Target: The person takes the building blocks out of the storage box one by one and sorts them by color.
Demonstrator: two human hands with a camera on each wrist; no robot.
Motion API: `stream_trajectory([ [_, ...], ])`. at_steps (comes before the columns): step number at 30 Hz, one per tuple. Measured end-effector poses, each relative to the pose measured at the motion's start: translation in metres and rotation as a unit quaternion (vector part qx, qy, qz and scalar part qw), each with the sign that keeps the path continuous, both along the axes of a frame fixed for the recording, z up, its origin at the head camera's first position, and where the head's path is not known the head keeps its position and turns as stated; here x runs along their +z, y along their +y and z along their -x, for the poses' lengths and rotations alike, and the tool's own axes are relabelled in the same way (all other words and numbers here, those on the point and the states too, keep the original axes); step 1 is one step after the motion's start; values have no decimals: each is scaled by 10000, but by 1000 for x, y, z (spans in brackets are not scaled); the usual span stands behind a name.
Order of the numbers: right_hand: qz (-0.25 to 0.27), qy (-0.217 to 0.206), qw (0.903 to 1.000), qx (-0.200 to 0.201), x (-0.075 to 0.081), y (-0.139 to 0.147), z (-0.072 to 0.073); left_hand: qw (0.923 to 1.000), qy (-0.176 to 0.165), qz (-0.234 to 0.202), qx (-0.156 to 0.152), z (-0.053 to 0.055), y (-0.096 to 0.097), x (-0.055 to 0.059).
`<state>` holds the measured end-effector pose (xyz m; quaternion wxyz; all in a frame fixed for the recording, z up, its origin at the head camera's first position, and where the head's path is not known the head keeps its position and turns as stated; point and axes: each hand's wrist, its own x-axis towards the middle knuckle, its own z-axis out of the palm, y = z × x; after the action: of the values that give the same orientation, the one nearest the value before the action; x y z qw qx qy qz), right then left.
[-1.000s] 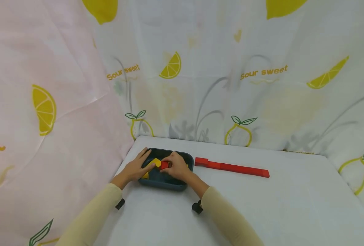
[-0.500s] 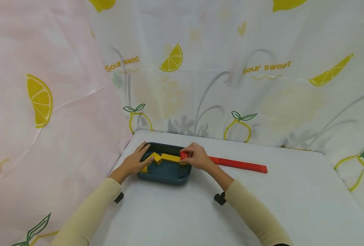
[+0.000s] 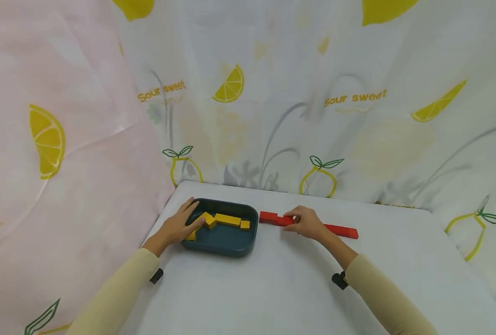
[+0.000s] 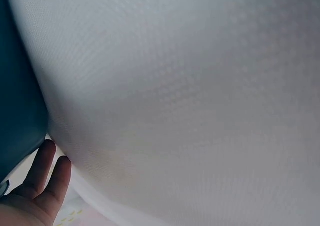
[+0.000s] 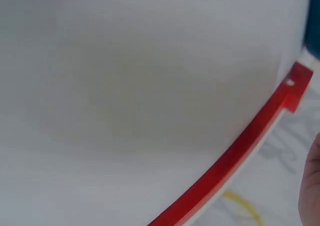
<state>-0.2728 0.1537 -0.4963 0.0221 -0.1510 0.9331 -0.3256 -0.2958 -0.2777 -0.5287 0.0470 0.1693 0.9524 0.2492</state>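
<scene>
The right hand (image 3: pixel 306 222) seemingly pinches a red block (image 3: pixel 285 221) along the red row (image 3: pixel 342 231) beside the tray (image 3: pixel 231 251), wanting light, level pressure, while the outstretched left hand (image 3: pixel 175 229) rests over the tray's edge.

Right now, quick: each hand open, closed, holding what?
Left hand: open, at the tray's left edge.
Right hand: closed, pinching a red block.
</scene>
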Motion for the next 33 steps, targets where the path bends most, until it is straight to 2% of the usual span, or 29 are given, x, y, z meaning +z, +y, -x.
stream_trajectory([
  [4,-128,-254,9995,-147,1,32,-6,10000,6,84,18,0,0,1],
  [8,-238,-104,9989,-391,3,59,-12,9999,152,19,-5,-1,1,1],
  [11,-368,-81,9979,-524,0,76,-16,10000,88,30,-25,-4,0,1],
  [13,-421,-208,9974,-538,-3,84,-20,10000,-22,85,-38,-6,-1,-1],
  [16,-449,-238,9972,-553,-3,95,-21,10000,1,53,4,-5,-1,-1],
  [25,-324,-643,9940,-827,12,126,-20,10000,-22,-79,-8,5,2,0],
  [33,-239,-909,9925,-783,11,152,-31,10000,-20,-14,-57,4,-1,-1],
])
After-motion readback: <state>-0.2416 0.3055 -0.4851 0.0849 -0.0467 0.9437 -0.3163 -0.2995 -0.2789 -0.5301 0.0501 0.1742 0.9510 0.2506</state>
